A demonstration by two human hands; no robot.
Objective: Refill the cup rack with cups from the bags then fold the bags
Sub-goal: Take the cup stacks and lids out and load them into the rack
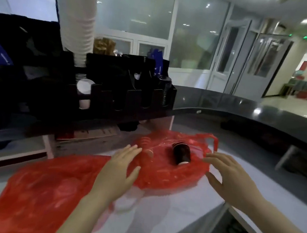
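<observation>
Two red plastic bags lie on the white counter: a far bag [172,166] and a near bag [46,190] at the lower left. A short stack of dark paper cups [181,153] lies on its side on the far bag. My left hand [120,166] hovers over the far bag's left part with fingers straight. Spread open, my right hand [226,172] is at that bag's right edge, just below its handles [212,140]. The black cup rack [124,95] stands on the ledge behind, with white cups [84,88] in its left slot and a tall white cup stack [78,16] above.
A dark curved countertop [260,114] runs along the right behind the white counter [158,219]. Dark lids [164,91] fill the rack's right slot. A cardboard box [91,135] sits under the ledge. The counter drops off at the lower right edge [222,211].
</observation>
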